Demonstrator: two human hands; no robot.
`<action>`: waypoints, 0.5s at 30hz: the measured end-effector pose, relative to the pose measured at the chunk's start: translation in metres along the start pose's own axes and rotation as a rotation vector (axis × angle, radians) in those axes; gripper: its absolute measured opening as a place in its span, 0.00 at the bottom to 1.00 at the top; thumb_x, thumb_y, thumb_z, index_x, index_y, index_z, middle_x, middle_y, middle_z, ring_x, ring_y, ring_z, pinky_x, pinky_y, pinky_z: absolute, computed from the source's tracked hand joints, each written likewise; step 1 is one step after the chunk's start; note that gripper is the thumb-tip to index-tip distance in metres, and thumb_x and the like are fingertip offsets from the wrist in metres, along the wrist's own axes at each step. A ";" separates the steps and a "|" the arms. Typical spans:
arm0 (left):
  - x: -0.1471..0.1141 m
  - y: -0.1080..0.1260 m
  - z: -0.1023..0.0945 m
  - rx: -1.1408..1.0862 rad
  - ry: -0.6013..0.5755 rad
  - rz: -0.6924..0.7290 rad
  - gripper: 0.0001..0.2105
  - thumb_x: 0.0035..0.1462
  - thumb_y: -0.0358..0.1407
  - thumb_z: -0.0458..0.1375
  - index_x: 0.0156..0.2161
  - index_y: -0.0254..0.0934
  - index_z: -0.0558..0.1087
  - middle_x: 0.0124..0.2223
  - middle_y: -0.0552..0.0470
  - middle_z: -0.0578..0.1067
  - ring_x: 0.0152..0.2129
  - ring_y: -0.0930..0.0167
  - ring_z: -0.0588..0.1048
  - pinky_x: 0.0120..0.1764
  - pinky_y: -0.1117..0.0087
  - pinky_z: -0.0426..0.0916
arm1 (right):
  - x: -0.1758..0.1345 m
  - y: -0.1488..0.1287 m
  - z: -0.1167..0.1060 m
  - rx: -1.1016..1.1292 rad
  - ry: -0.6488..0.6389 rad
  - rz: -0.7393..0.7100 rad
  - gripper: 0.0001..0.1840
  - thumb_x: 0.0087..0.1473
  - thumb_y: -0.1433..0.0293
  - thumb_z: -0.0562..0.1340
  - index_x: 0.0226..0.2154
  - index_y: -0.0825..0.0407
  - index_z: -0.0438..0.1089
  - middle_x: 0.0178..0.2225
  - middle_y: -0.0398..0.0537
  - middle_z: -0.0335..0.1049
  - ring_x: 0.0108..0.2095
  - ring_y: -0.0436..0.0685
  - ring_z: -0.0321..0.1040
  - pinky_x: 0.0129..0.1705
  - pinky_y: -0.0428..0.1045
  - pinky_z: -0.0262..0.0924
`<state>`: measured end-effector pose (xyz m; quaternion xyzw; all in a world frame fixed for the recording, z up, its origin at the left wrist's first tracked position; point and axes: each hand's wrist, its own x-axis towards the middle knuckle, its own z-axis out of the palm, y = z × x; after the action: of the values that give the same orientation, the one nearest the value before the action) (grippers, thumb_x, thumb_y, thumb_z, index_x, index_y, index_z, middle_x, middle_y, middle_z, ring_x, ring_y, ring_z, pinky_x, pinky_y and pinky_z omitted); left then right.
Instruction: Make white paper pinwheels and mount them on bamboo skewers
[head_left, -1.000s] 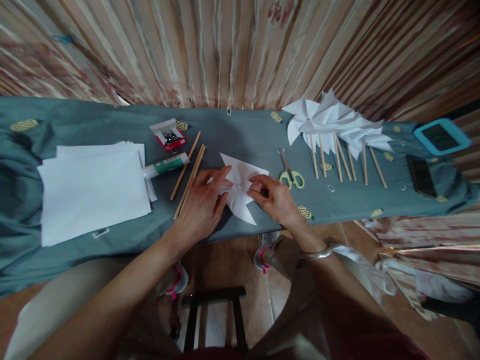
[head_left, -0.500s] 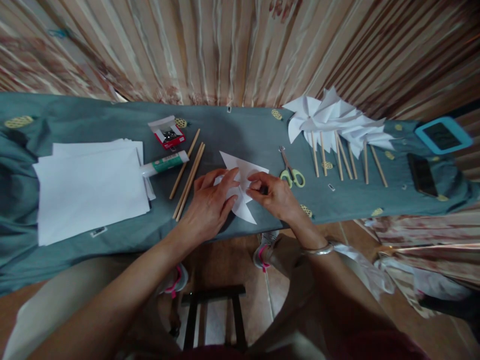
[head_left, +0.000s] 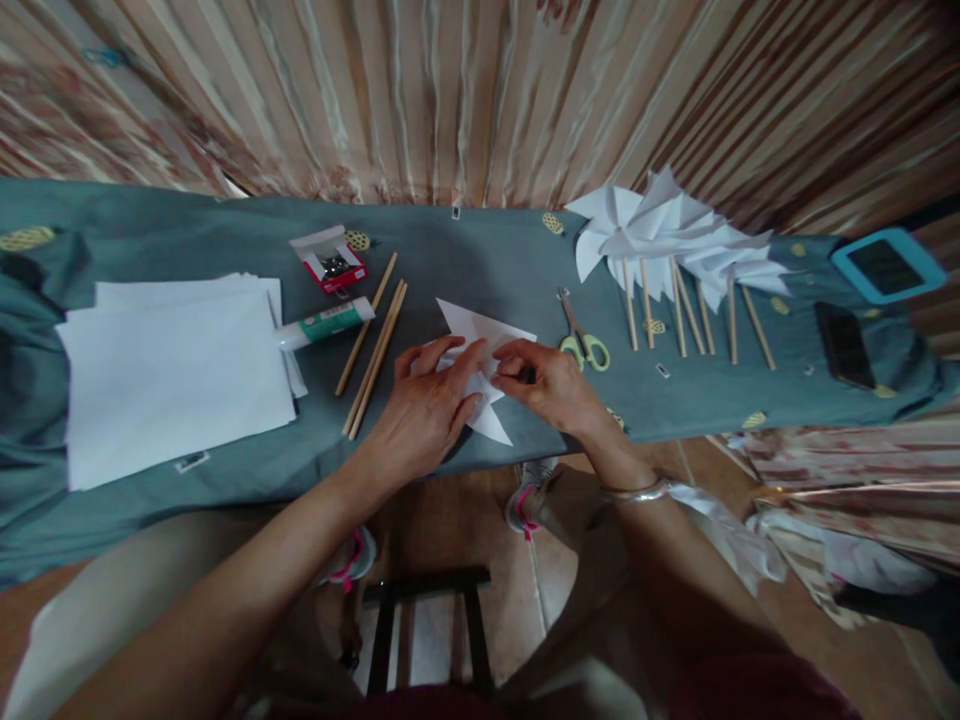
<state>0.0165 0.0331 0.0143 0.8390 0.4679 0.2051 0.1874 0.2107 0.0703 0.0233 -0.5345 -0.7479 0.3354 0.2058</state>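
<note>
A white paper pinwheel [head_left: 484,328], cut and partly folded, lies on the cloth near the table's front edge. My left hand [head_left: 424,405] holds it from the left, its fingers bent over the paper and the index fingertip near the middle. From the right, my right hand [head_left: 551,385] pinches at the same paper close to its centre; thumb and index finger are together there. Whatever small thing may be between those fingertips is too small to make out. Green-handled scissors [head_left: 576,340] lie just beyond my right hand. Several wooden sticks [head_left: 379,360] rest to the left of my left hand.
At the left is a stack of white paper [head_left: 176,390], with a glue tube [head_left: 326,323] beside it. An opened red box [head_left: 330,262] holds small dark pieces. Several finished pinwheels [head_left: 675,235] on sticks lie back right, near a phone [head_left: 844,345] and a blue-framed device [head_left: 889,265].
My left index finger has shifted slightly to the right over the paper's middle. The right hand keeps its pinch almost unmoved. The view has shifted a little.
</note>
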 end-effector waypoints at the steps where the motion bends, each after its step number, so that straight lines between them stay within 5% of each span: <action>1: 0.000 0.000 0.000 0.008 0.000 0.005 0.25 0.63 0.36 0.48 0.63 0.32 0.54 0.51 0.42 0.76 0.61 0.58 0.56 0.56 0.50 0.50 | 0.000 0.000 0.000 0.010 -0.002 -0.001 0.11 0.50 0.71 0.63 0.40 0.54 0.71 0.26 0.43 0.74 0.27 0.51 0.69 0.34 0.47 0.61; 15: 0.001 0.001 0.000 0.067 -0.003 0.003 0.25 0.63 0.36 0.49 0.63 0.31 0.54 0.48 0.40 0.77 0.60 0.56 0.58 0.55 0.48 0.52 | 0.001 -0.001 -0.001 -0.001 -0.002 -0.006 0.11 0.50 0.72 0.63 0.39 0.53 0.72 0.27 0.44 0.75 0.28 0.52 0.70 0.34 0.47 0.61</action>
<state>0.0177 0.0339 0.0155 0.8456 0.4731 0.1886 0.1597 0.2106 0.0712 0.0242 -0.5320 -0.7500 0.3349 0.2060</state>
